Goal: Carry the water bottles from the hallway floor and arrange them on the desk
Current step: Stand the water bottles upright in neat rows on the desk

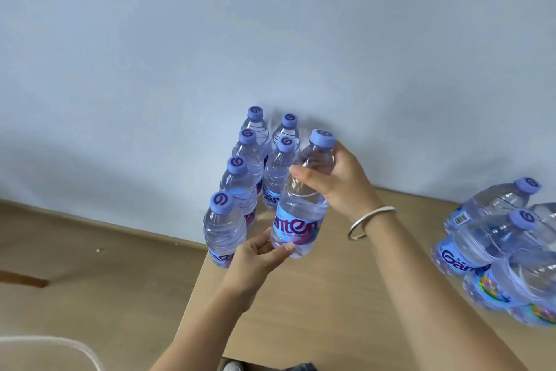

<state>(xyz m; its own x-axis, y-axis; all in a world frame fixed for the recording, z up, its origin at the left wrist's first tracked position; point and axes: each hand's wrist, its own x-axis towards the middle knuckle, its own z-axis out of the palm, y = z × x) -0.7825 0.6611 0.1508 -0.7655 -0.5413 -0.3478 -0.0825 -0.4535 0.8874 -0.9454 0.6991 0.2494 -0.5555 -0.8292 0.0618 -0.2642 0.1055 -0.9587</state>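
I hold one clear water bottle [301, 205] with a blue cap and blue label just above the wooden desk [316, 295]. My right hand [337, 184] grips its upper body below the cap. My left hand [258, 253] holds its base between thumb and fingers. Behind and left of it, several matching bottles [240, 187] stand upright in two rows at the desk's far left corner against the wall. The nearest standing bottle [222, 229] is at the desk's left edge.
A bundle of several more bottles [499, 247] lies on its side at the desk's right. The pale wall [270, 39] backs the desk. Wood floor [90, 280] lies left, below the desk edge. A silver bangle [370, 221] is on my right wrist.
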